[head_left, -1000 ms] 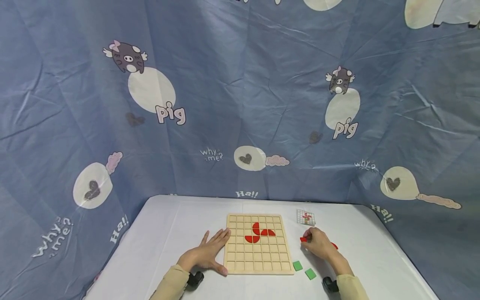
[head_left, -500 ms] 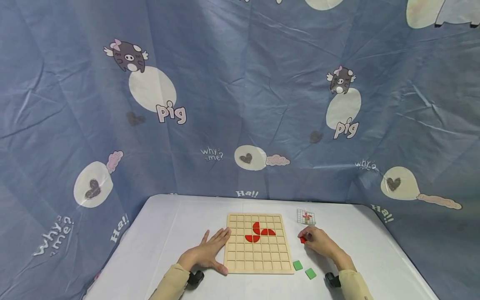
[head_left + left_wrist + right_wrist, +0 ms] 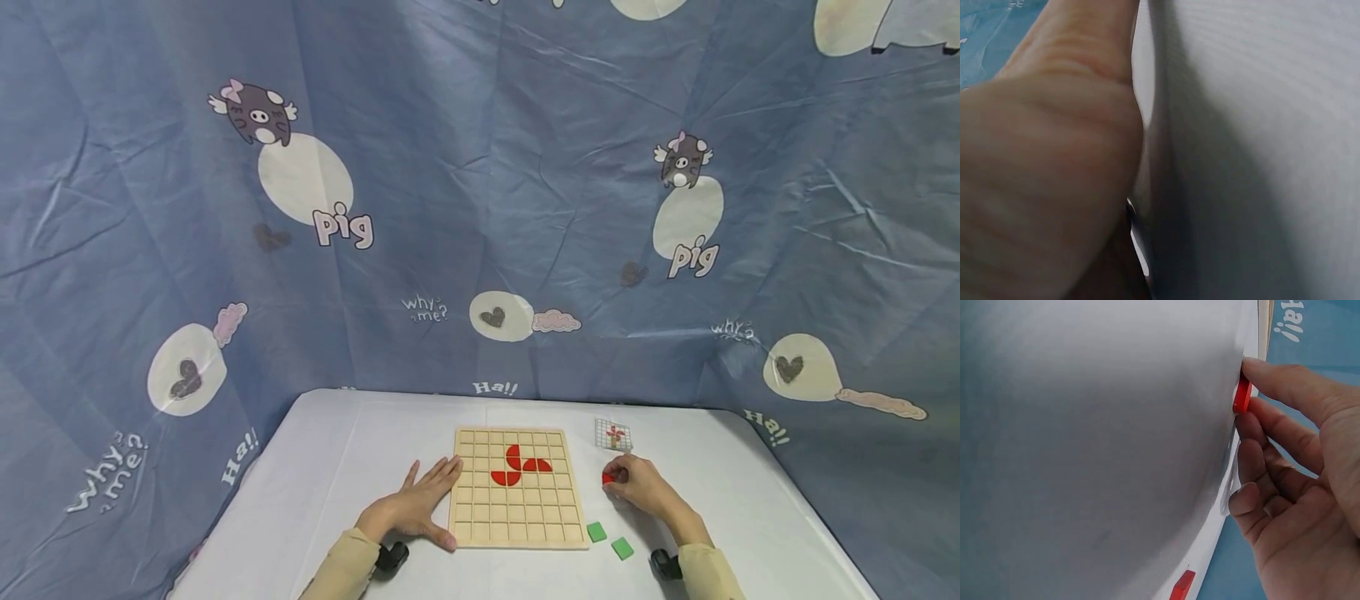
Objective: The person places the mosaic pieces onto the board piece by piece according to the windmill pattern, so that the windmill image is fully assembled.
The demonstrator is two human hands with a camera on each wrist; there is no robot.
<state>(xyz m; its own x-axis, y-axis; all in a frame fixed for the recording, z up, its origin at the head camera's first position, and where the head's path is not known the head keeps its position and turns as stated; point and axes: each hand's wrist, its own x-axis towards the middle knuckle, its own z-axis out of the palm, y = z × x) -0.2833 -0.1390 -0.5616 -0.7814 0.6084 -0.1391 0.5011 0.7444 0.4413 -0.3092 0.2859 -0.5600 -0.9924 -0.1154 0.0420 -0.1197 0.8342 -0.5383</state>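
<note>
In the head view a wooden grid board (image 3: 480, 517) lies flat on the white table, with three red curved pieces (image 3: 536, 465) set in its upper middle. My left hand (image 3: 412, 504) is spread along the board's left edge, fingertips and thumb touching it. To the right of the board, my right hand (image 3: 643, 487) pinches a red piece (image 3: 1244, 395) between thumb and index finger, at or just above the table; the other fingers curl in. The left wrist view shows mostly my palm (image 3: 1047, 162) close to the tabletop.
A small pattern card (image 3: 613, 434) lies beyond my right hand. Two green square tiles (image 3: 596, 532) lie by the board's lower right corner. Another red piece (image 3: 1182, 586) rests on the table in the right wrist view. A blue patterned cloth (image 3: 525, 208) hangs behind the table.
The red piece has turned between my right fingers while that hand stayed nearly in place. A red piece seen beside the right wrist earlier is now hidden in the head view. My left hand has stayed still.
</note>
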